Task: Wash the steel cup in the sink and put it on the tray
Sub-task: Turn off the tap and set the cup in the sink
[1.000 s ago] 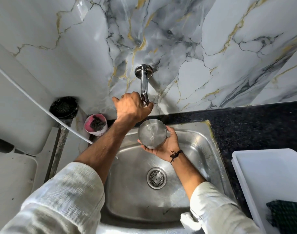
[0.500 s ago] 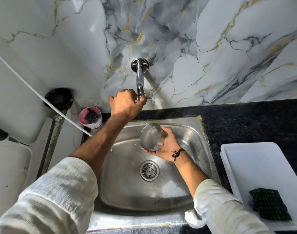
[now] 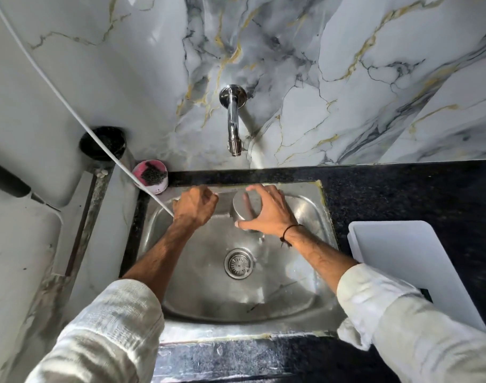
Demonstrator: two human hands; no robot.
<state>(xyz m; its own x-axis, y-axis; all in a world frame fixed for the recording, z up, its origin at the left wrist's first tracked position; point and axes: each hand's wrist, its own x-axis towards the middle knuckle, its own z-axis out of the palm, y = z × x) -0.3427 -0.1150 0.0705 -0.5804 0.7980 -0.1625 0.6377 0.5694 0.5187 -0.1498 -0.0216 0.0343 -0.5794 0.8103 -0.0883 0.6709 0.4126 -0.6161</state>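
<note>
The steel cup (image 3: pixel 243 207) is turned bottom-up over the back of the steel sink (image 3: pixel 316 205). My right hand (image 3: pixel 269 214) grips it from the right, thumb below and fingers over its base. My left hand (image 3: pixel 195 205) hovers just left of the cup with fingers curled and holds nothing. The white tray (image 3: pixel 396 258) lies on the black counter to the right of the sink. The chrome tap (image 3: pixel 233 128) sticks out of the marble wall above; I see no water running from it.
The drain (image 3: pixel 239 263) sits mid-sink. A pink cup with a dark scrubber (image 3: pixel 152 176) stands at the sink's back left corner, a black round object (image 3: pixel 102 143) behind it. A white cord (image 3: pixel 70 109) crosses diagonally on the left. Black counter (image 3: pixel 416 194) surrounds the sink.
My left hand has let go of the tap and dropped to the sink's rim. My right hand has turned the cup mouth-down and lowered it. The camera has tilted down.
</note>
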